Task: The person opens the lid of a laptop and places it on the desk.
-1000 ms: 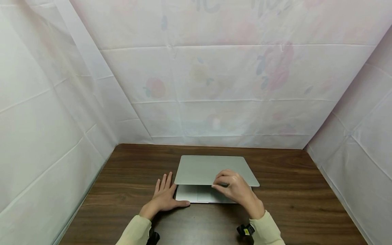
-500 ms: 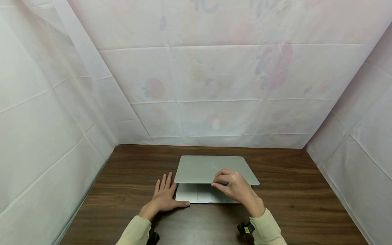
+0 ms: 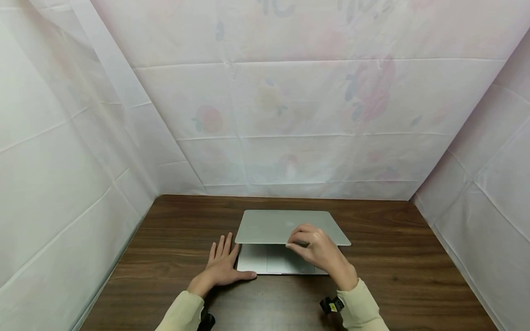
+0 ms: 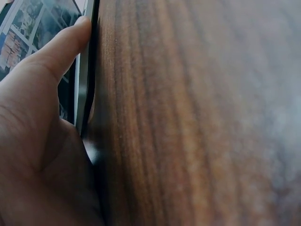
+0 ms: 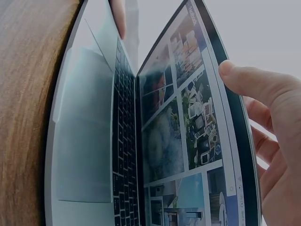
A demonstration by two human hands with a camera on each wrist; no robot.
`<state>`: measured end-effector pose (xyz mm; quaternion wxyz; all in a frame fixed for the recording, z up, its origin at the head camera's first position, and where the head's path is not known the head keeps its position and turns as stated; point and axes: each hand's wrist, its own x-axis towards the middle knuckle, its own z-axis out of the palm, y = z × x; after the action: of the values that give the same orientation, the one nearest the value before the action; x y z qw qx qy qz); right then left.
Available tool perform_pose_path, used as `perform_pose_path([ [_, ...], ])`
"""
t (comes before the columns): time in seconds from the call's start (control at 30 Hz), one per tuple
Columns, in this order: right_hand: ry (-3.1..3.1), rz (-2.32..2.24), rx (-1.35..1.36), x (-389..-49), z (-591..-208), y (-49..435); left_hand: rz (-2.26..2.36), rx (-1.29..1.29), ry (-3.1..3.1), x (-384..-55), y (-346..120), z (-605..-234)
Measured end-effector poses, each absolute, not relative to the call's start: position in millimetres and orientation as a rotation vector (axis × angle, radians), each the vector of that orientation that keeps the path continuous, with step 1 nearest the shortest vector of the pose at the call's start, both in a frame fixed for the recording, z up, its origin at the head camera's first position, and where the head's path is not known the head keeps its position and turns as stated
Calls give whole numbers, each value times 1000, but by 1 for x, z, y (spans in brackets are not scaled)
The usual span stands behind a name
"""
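A silver laptop [image 3: 265, 227] lies partly opened on the table, its lid tilted up over the base. In the right wrist view its screen [image 5: 162, 136] is lit with a grid of pictures, facing the black keyboard [image 5: 123, 141] and the trackpad [image 5: 89, 141]. My right hand [image 3: 319, 250] pinches the lid's front edge, thumb on the screen side and fingers on the outer side. With spread, straight fingers, my left hand [image 3: 223, 266] rests at the laptop's left side; its thumb [image 4: 61, 44] presses on the base's front left corner.
The dark wooden table [image 3: 186, 216] carries the laptop. White printed cloth [image 3: 290, 115] hangs behind it, with more white cloth on the left [image 3: 62, 184] and the right [image 3: 488, 193]. A small black device [image 3: 331, 305] is strapped to the right wrist.
The lid's front edge has risen slightly with my right hand, showing a little more of the base. My left hand has stayed in place.
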<state>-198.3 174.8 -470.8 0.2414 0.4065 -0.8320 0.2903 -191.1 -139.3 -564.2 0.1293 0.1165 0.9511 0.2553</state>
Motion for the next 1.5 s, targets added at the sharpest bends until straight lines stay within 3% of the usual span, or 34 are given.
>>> perform_pose_path([
  [1.5, -2292, 789, 1095, -213, -449, 175, 701, 350, 2784, -195, -139, -570],
])
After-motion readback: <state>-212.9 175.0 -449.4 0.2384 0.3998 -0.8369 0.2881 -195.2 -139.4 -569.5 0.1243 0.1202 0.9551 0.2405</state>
